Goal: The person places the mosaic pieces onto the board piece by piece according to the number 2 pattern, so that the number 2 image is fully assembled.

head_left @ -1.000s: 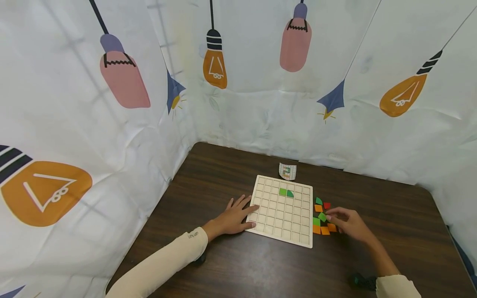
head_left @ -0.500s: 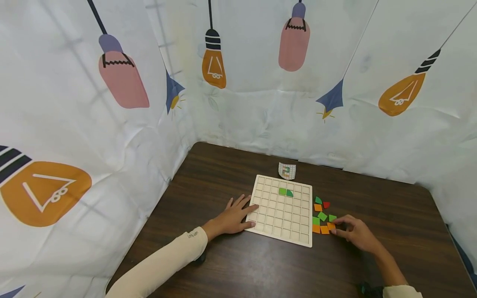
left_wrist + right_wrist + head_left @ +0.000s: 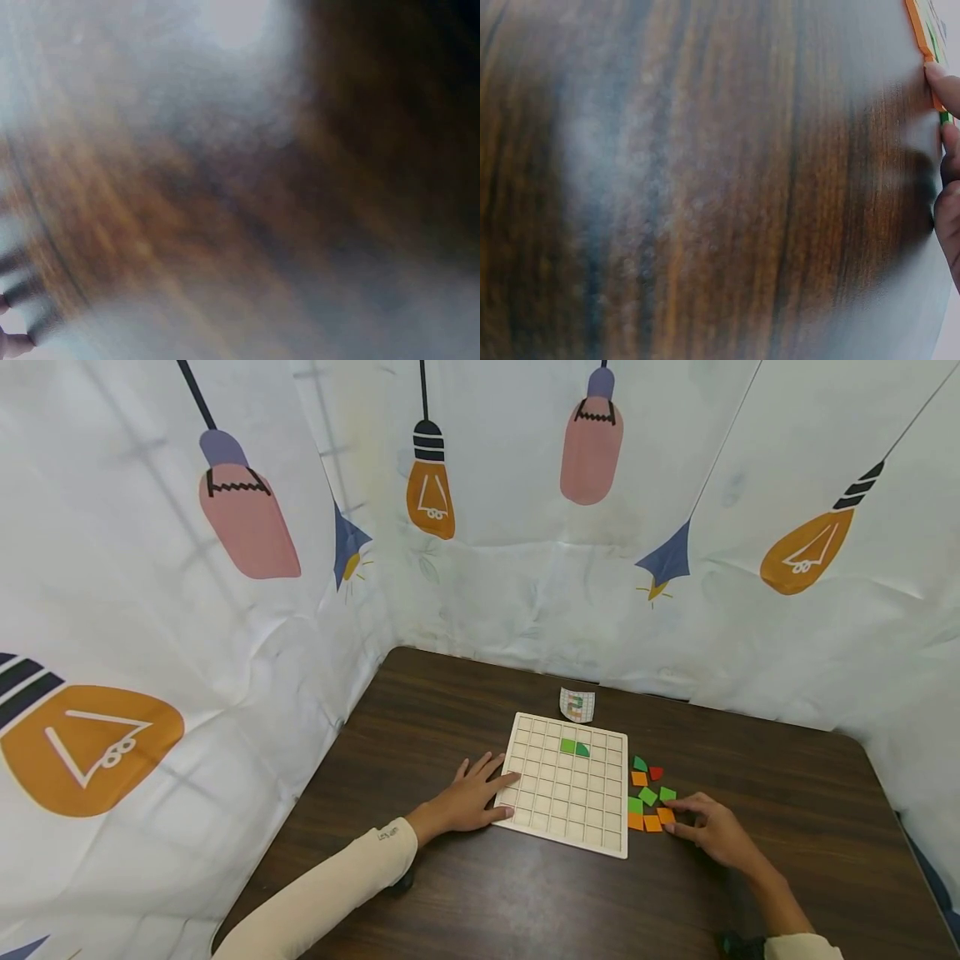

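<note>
My left hand (image 3: 467,799) rests with spread fingers on the left edge of a pale gridded board (image 3: 555,827). On the board, a light green square tile (image 3: 568,746) and a dark green quarter-round tile (image 3: 582,750) sit side by side in the upper part. My right hand (image 3: 712,831) is at the loose tiles right of the board, thumb and index finger at opposite edges of an orange square tile (image 3: 666,816). A light green tile (image 3: 667,794) lies just beyond the index fingertip. In the right wrist view, the thumb (image 3: 943,86) touches the orange edge.
More loose tiles lie along the board's right side: a red one (image 3: 656,772), a dark green quarter-round (image 3: 640,763), and several orange and green squares. A small printed card (image 3: 577,704) with a coloured grid stands behind the board. Patterned white cloth (image 3: 525,593) borders the dark wooden table (image 3: 420,710).
My right hand has moved slightly toward me and to the right, from the green tiles to the orange tile, uncovering a light green tile. My left hand has stayed put.
</note>
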### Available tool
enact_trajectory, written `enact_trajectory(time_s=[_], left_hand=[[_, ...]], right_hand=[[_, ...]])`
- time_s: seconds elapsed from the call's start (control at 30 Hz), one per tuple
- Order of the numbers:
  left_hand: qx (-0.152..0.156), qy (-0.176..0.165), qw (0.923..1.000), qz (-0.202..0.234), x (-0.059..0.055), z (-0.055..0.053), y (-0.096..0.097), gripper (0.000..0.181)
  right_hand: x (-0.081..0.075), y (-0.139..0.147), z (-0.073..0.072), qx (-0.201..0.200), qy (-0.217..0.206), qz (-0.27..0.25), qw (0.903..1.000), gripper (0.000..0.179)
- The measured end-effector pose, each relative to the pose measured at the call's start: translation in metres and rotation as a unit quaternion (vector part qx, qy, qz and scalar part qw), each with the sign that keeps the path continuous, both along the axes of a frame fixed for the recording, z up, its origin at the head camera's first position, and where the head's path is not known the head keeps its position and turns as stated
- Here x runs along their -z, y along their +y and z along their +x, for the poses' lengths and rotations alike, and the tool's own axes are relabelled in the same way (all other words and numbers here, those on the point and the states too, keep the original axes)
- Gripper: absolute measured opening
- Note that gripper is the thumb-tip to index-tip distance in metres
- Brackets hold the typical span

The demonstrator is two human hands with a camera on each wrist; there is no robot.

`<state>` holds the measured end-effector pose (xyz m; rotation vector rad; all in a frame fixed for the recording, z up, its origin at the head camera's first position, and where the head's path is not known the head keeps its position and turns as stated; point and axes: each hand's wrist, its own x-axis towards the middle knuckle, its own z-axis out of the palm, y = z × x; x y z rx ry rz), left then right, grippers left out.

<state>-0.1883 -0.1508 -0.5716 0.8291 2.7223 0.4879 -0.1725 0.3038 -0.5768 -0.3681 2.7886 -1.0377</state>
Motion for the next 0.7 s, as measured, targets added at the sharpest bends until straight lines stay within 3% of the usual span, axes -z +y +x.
enact_trajectory(time_s=[0.7], left_hand=[[0.002,0.003,1.0,-0.003,-0.0007,0.0003,-0.0004,0.066]], right_hand=[[0.0038,-0.0045,0.0026,0.011,0.038,0.024,0.9989,0.027]])
